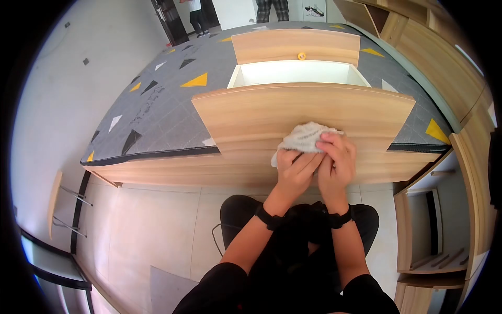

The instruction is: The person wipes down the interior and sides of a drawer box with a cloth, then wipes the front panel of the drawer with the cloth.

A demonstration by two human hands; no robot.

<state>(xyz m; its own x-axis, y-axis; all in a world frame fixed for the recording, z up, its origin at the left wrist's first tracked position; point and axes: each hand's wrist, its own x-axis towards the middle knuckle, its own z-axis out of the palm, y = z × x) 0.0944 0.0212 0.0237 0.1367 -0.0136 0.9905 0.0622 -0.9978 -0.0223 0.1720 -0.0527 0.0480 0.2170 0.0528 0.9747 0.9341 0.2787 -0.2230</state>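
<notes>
A whitish cloth [306, 137] is bunched up against the near face of a light wooden drawer front [251, 118]. My left hand [296, 168] has its fingers curled round the lower part of the cloth. Beside it, touching, my right hand [338, 157] grips the cloth's right edge with bent fingers. Behind that panel is the white inside of the drawer [298, 73], lying on the mattress [167, 110]. Farther back stands another wooden panel [272, 44] with a small round yellow knob [301, 56].
A wooden bed frame edge [172, 170] runs across in front of my knees. Wooden shelving [405, 230] lines the right side. At left are a small wooden panel with metal legs [55, 204] and a wall. Two people [272, 9] [195, 15] stand beyond the bed.
</notes>
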